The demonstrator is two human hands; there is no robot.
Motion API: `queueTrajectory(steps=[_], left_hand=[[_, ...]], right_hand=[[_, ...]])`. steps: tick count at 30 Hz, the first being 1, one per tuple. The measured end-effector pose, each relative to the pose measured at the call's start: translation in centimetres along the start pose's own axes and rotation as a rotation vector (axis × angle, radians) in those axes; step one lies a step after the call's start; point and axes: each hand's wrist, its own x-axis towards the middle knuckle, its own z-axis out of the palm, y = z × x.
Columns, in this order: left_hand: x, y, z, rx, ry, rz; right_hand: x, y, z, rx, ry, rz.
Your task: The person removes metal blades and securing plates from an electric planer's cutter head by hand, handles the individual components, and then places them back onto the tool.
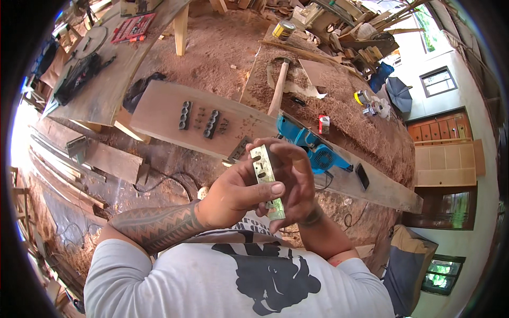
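A slotted metal planer blade (pixel 262 168), pale with a yellow-green sheen, stands nearly upright before my chest. My left hand (pixel 229 185) grips it, with the thumb laid across its lower half. Around the blade's far side and edge curl the fingers of my right hand (pixel 298 183); some of its fingertips are hidden. Just beyond my hands, a blue electric planer (pixel 308 143) lies on a long wooden plank (pixel 159 108). Two dark scalloped bars (pixel 184 115) (pixel 211 124) rest on the plank, with small screws (pixel 200 117) between and beside them. A dark slotted plate (pixel 240 149) sits near my left fingers.
A phone (pixel 362 176) lies on the plank's right part. Past the planer are a hammer (pixel 279 87), a small red-and-white box (pixel 324 124) and wood shavings (pixel 366 132). At far left, a table (pixel 101 90) carries a black bag (pixel 79 79) and a red tool case (pixel 132 27).
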Motion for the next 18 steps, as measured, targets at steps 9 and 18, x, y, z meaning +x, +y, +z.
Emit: queueTrajectory(steps=[9,18], left_hand=[[-0.4,0.1,-0.7,-0.22,-0.154,-0.064],[-0.3,0.0,-1.0,-0.296,-0.2,-0.01]], right_hand=[[0.5,-0.5,0.0,-0.141,0.0,-0.096],[0.8,0.3,0.0,-0.122,-0.011,-0.148]])
